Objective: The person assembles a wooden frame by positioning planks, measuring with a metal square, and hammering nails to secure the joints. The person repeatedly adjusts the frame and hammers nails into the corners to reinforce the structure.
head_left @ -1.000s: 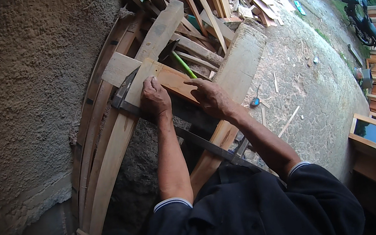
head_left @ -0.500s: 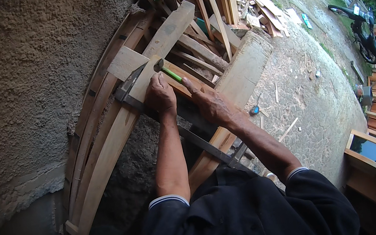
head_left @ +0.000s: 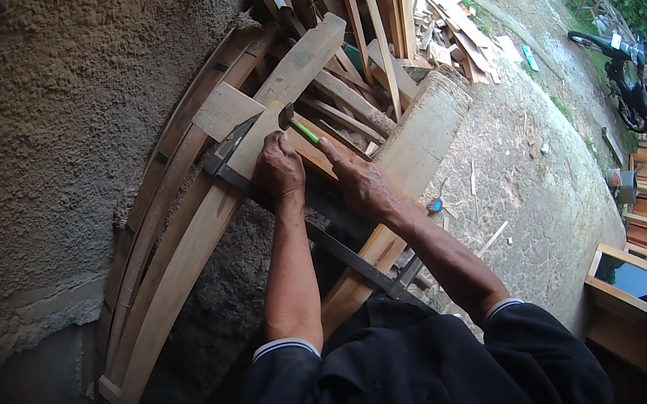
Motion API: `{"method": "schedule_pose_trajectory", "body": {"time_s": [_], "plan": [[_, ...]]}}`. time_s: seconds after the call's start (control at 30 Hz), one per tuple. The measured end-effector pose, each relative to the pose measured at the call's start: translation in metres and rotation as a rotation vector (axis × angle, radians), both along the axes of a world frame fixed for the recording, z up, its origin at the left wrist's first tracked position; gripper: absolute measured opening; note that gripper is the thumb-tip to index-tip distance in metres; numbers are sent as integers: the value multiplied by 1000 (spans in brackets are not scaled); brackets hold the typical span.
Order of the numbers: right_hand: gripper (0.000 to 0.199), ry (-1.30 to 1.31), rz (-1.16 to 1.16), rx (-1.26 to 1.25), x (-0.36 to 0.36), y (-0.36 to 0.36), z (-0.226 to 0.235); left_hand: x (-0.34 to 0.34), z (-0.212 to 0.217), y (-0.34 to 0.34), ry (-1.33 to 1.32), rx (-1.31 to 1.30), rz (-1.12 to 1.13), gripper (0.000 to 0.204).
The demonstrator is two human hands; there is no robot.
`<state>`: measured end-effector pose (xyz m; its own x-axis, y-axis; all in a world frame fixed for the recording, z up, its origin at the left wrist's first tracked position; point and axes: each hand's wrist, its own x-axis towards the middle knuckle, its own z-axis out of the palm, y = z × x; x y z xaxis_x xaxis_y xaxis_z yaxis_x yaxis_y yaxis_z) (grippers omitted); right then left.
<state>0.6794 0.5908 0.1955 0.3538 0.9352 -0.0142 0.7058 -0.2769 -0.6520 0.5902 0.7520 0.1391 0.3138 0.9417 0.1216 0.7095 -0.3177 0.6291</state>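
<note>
My right hand (head_left: 364,187) is wrapped round the green handle of a hammer (head_left: 304,131). The hammer's dark head is close above the corner of a wooden frame (head_left: 169,275), just beyond my left fist. Closed against that corner is my left hand (head_left: 278,167); whatever its fingers pinch is hidden. A dark metal bar clamp (head_left: 355,263) runs across the frame under my hands, its jaw at the left rail. Past the corner, a squared timber (head_left: 307,52) slants away to the upper right, with a small wood block (head_left: 224,111) beside it.
A rough wall (head_left: 83,97) rises on the left. A wide plank (head_left: 427,129) lies right of my hands. On the ground are a blue tape measure (head_left: 435,206) and a scrap pile (head_left: 457,30). Farther right are a motorcycle (head_left: 631,86) and stacked wooden frames (head_left: 641,286).
The hammer head has shifted slightly against the frame corner, its handle still in my right hand. My left fist keeps its place. The whole view has moved a little.
</note>
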Motion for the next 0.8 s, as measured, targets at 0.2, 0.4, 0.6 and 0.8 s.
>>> {"method": "schedule_pose_trajectory", "body": {"time_s": [0.2, 0.4, 0.6, 0.8], "plan": [[77, -132, 24, 178, -2, -1, -5, -25, 15, 54, 32, 86, -54, 22], [79, -92, -2, 191, -1, 3, 1, -26, -5, 75, 291, 155, -84, 27], [78, -74, 58, -126, -2, 1, 10, -24, -20, 80, 220, 157, -83, 28], [82, -114, 59, 332, -2, 0, 9, -26, -24, 81, 290, 120, -61, 30]]}}
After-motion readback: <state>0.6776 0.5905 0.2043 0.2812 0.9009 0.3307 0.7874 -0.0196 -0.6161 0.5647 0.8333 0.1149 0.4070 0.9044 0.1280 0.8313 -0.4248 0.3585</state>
